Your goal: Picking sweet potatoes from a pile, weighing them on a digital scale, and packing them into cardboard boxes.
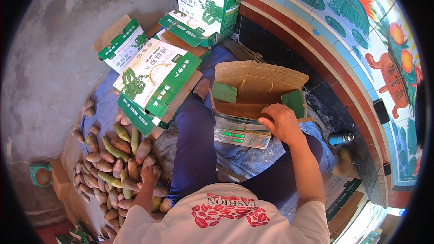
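My left hand (pixel 149 172) reaches down into a pile of brown and green tubers (pixel 110 162) at the lower left and closes around one of them. My right hand (pixel 282 122) rests on the near rim of an open brown cardboard box (pixel 257 86), fingers spread over its edge. The box stands on a small digital scale (pixel 242 138) with a lit green display, right in front of my knees.
Flat and folded green-and-white printed cartons (pixel 153 79) lie behind the tubers, with more stacked at the top (pixel 205 4). A blue tarp (pixel 253 158) covers the ground. A painted tiled wall (pixel 361 27) curves along the right. A small can (pixel 340 137) lies near the wall.
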Motion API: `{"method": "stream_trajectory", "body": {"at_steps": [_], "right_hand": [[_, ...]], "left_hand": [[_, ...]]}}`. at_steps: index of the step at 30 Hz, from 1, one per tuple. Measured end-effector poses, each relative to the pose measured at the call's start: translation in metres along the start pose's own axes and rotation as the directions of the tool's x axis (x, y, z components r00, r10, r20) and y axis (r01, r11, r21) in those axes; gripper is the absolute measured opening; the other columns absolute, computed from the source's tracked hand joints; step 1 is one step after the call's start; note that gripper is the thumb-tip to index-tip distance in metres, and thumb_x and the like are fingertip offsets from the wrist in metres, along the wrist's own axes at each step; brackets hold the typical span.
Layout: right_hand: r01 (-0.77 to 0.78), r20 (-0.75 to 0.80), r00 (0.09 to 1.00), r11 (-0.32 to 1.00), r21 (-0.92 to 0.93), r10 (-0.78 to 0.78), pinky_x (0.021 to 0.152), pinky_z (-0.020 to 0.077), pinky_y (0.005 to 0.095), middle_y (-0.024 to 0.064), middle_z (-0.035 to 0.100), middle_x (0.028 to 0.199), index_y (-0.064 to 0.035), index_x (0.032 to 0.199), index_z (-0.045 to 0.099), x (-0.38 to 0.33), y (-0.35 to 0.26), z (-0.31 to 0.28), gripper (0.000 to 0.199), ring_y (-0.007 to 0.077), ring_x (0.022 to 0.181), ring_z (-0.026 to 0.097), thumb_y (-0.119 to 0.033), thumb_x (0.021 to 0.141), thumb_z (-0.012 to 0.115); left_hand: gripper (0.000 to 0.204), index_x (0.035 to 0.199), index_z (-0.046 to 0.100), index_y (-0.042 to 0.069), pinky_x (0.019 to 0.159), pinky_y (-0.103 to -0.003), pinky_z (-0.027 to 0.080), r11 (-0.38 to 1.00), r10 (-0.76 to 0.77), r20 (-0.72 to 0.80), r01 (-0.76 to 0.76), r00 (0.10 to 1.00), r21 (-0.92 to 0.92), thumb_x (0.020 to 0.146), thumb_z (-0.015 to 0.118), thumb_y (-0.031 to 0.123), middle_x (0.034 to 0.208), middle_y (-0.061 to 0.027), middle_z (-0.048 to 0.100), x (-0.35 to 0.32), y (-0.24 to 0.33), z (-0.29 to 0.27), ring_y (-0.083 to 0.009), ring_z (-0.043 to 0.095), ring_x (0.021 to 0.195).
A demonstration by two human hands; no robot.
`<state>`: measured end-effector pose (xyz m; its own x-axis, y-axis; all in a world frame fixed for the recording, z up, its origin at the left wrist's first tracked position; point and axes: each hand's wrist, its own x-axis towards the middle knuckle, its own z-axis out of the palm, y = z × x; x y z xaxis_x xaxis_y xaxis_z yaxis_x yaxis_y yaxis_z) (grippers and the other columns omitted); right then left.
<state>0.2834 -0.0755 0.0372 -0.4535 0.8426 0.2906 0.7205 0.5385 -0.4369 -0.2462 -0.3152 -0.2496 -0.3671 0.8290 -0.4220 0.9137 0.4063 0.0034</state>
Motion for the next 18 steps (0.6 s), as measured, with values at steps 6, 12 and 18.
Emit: {"method": "stream_trajectory", "body": {"at_steps": [6,12,18], "right_hand": [[-0.036,-0.032,0.999,0.999,-0.026,0.035,0.069,0.0471,0.0414,0.0118,0.062,0.077,-0.0025,0.083,0.063,0.005,-0.001,0.008,0.023,0.0326,0.075,0.059,-0.024,0.079,0.069],[-0.061,-0.02,0.998,0.998,-0.023,0.061,0.071,0.0472,0.0403,0.0131,0.063,0.08,-0.0015,0.086,0.063,0.011,-0.005,0.01,0.019,0.0333,0.078,0.06,-0.019,0.081,0.067],[-0.055,-0.059,0.997,0.997,-0.058,0.051,0.072,0.0478,0.04,0.0135,0.064,0.081,-0.0021,0.086,0.064,0.01,-0.001,0.014,0.021,0.0339,0.079,0.06,-0.023,0.083,0.065]], "left_hand": [[0.069,0.138,0.04,0.015,0.106,-0.059,0.026,0.982,-0.158,0.453,0.186,0.877,-0.017,0.079,0.065,0.039,0.149,-0.0158,0.025,-0.042,-0.024,0.043,-0.0368,0.025,0.138],[0.068,0.14,0.037,0.016,0.107,-0.063,0.02,0.916,-0.277,0.359,0.131,0.891,0.38,0.081,0.064,0.035,0.151,-0.0135,0.021,-0.073,-0.03,0.057,-0.0354,0.013,0.142],[0.061,0.14,0.036,0.018,0.108,-0.058,0.022,0.881,-0.451,0.3,0.365,0.841,0.301,0.084,0.058,0.025,0.153,-0.0081,0.019,-0.061,-0.038,0.009,-0.0312,0.015,0.141]]}}
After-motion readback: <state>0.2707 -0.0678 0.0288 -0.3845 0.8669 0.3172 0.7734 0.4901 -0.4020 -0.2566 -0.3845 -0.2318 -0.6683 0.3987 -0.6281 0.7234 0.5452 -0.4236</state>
